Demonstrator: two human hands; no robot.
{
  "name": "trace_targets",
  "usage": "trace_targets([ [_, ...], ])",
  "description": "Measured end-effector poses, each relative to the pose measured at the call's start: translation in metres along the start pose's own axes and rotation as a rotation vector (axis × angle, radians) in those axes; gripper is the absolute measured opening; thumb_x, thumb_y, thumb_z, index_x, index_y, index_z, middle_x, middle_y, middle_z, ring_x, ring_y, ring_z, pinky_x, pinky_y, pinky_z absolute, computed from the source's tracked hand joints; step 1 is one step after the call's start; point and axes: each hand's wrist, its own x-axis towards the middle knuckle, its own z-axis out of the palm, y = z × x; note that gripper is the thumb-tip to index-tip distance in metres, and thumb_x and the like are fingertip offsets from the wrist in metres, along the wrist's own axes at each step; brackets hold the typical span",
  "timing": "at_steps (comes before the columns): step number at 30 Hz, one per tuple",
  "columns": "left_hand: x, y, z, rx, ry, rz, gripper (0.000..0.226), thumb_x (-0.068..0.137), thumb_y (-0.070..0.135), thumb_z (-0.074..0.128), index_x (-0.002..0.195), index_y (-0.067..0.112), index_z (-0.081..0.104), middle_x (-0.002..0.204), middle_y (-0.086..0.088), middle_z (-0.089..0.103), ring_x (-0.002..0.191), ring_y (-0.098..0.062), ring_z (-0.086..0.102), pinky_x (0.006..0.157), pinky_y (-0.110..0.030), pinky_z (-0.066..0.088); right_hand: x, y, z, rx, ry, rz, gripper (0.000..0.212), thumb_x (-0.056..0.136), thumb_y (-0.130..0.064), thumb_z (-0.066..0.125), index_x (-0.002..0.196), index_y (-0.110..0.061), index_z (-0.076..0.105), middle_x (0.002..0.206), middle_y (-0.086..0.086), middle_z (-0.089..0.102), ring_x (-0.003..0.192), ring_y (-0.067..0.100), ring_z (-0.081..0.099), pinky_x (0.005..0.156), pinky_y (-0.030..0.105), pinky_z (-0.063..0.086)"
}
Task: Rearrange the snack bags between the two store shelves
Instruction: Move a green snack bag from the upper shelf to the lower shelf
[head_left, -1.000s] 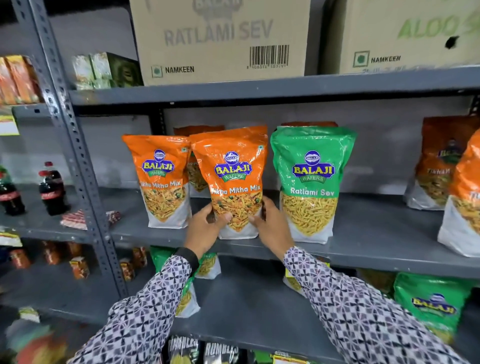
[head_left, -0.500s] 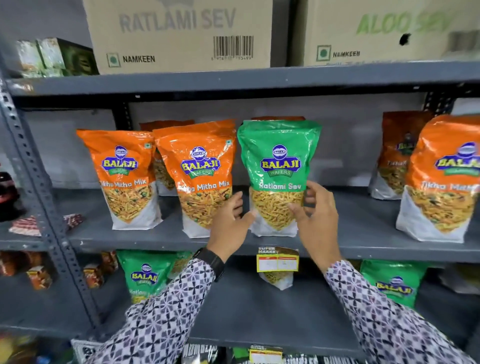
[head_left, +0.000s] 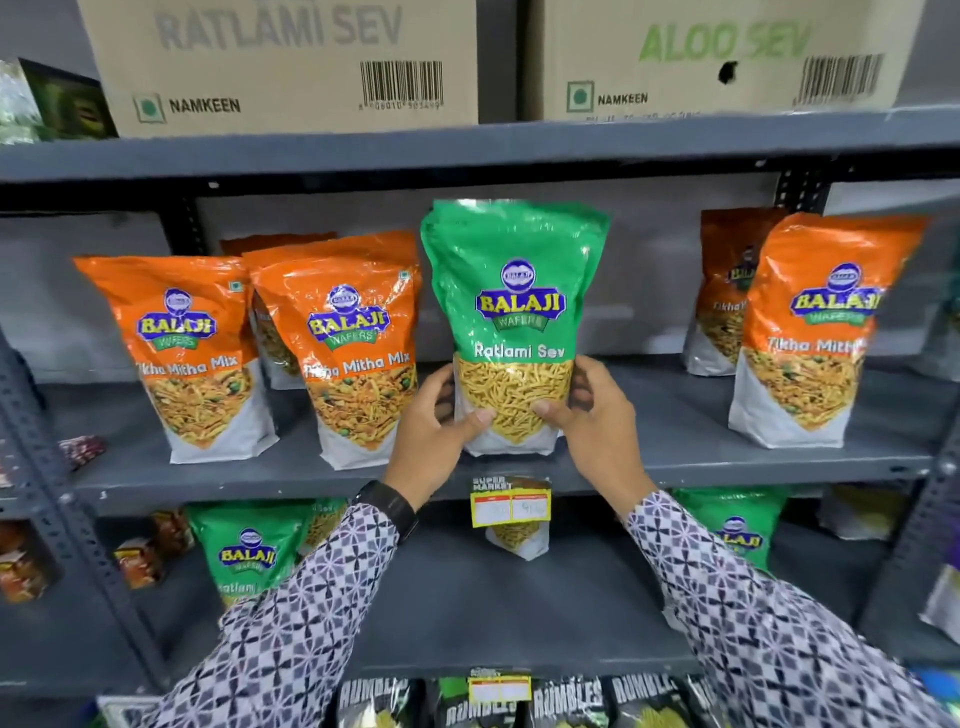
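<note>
A green Ratlami Sev bag (head_left: 514, 312) stands upright at the middle of the grey middle shelf (head_left: 675, 457). My left hand (head_left: 436, 431) grips its lower left side and my right hand (head_left: 592, 421) grips its lower right side, thumbs on the front. Two orange Tikha Mitha Mix bags (head_left: 192, 358) (head_left: 353, 348) stand to its left, with another orange bag partly hidden behind them. Two more orange bags (head_left: 815, 332) (head_left: 727, 291) stand at the right. On the lower shelf (head_left: 493, 613) stand green Ratlami Sev bags (head_left: 249, 551) (head_left: 737, 530).
Cardboard cartons marked Ratlami Sev (head_left: 285, 62) and Aloo Sev (head_left: 717, 52) sit on the top shelf. A yellow price tag (head_left: 511, 501) hangs from the middle shelf's edge. Dark Rumbles packs (head_left: 519, 701) line the bottom. A perforated steel upright (head_left: 67, 530) stands at the left.
Both hands left the orange Tikha Mitha Mix bag, moved right and closed on the green Ratlami Sev bag. The view shifted right and closer.
</note>
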Motion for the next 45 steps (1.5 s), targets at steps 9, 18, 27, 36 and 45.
trace_targets([
  [9, -0.097, -0.022, -0.013, -0.071, -0.033, -0.03, 0.067, 0.084, 0.004, 0.082, 0.139, 0.032, 0.055, 0.129, 0.009, 0.074, 0.116, -0.004, 0.072, 0.09, -0.017, 0.057, -0.096, 0.014, -0.019, -0.027, -0.055, 0.012, 0.067, 0.074, -0.013, 0.091, 0.113, -0.056, 0.057, 0.11, -0.019, 0.074, 0.106, 0.007, 0.072, 0.091, 0.027, 0.059],
  [18, -0.161, -0.155, -0.01, 0.056, -0.166, -0.438, 0.066, 0.078, 0.015, 0.088, 0.128, 0.041, 0.054, 0.122, 0.018, 0.074, 0.114, 0.003, 0.069, 0.108, -0.032, 0.052, -0.169, 0.127, 0.012, -0.216, -0.239, 0.382, 0.058, 0.072, -0.012, 0.093, 0.103, -0.042, 0.054, 0.103, -0.014, 0.076, 0.095, -0.001, 0.071, 0.086, 0.029, 0.06],
  [27, -0.143, -0.231, 0.016, 0.186, -0.244, -0.639, 0.06, 0.082, 0.005, 0.084, 0.117, 0.038, 0.048, 0.117, 0.017, 0.066, 0.118, -0.018, 0.067, 0.115, -0.05, 0.049, -0.161, 0.202, 0.05, -0.406, -0.335, 0.546, 0.055, 0.069, -0.007, 0.093, 0.095, -0.026, 0.048, 0.089, -0.011, 0.062, 0.086, 0.021, 0.067, 0.076, 0.043, 0.06],
  [36, -0.109, -0.261, 0.032, 0.248, -0.246, -0.699, 0.063, 0.087, 0.007, 0.079, 0.136, 0.025, 0.043, 0.137, -0.005, 0.069, 0.121, -0.021, 0.068, 0.112, -0.047, 0.052, -0.124, 0.239, 0.069, -0.463, -0.366, 0.566, 0.056, 0.07, 0.0, 0.089, 0.104, -0.015, 0.047, 0.094, -0.006, 0.066, 0.09, 0.022, 0.068, 0.071, 0.032, 0.055],
  [45, -0.102, -0.284, 0.036, 0.313, -0.223, -0.638, 0.069, 0.085, 0.014, 0.08, 0.139, 0.03, 0.039, 0.139, -0.003, 0.069, 0.125, -0.025, 0.068, 0.108, -0.052, 0.055, -0.12, 0.251, 0.076, -0.532, -0.334, 0.551, 0.054, 0.076, -0.002, 0.084, 0.107, -0.017, 0.043, 0.108, 0.009, 0.076, 0.098, 0.033, 0.073, 0.077, 0.04, 0.059],
])
